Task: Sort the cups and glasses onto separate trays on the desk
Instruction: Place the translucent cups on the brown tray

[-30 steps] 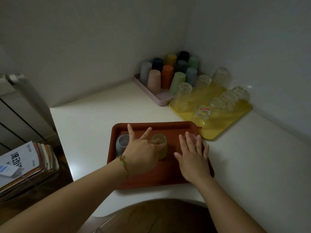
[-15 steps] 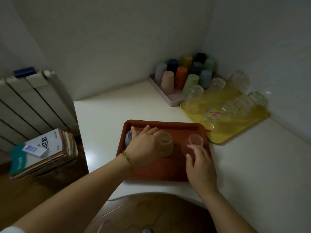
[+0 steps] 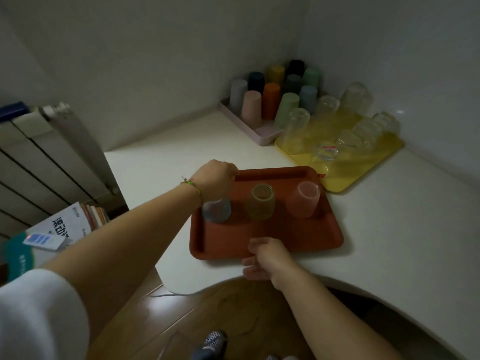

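Note:
A red-brown tray lies on the white desk in front of me. On it stand a blue glass, a yellow glass and a pink glass. My left hand is closed at the tray's far-left corner, right above the blue glass and hiding its top. My right hand pinches the tray's near rim, thumb on top. In the far corner, several coloured cups stand upside down on a pink tray. Several clear glasses sit on a yellow tray.
Two walls meet behind the trays. A radiator stands to the left of the desk, with a stack of books below it. The desk's near edge curves inward above a wooden floor.
Both hands left the yellow and pink glasses. The left hand slid to the tray's far-left corner and closed; the right hand dropped back to the tray's near rim. My view shifted left.

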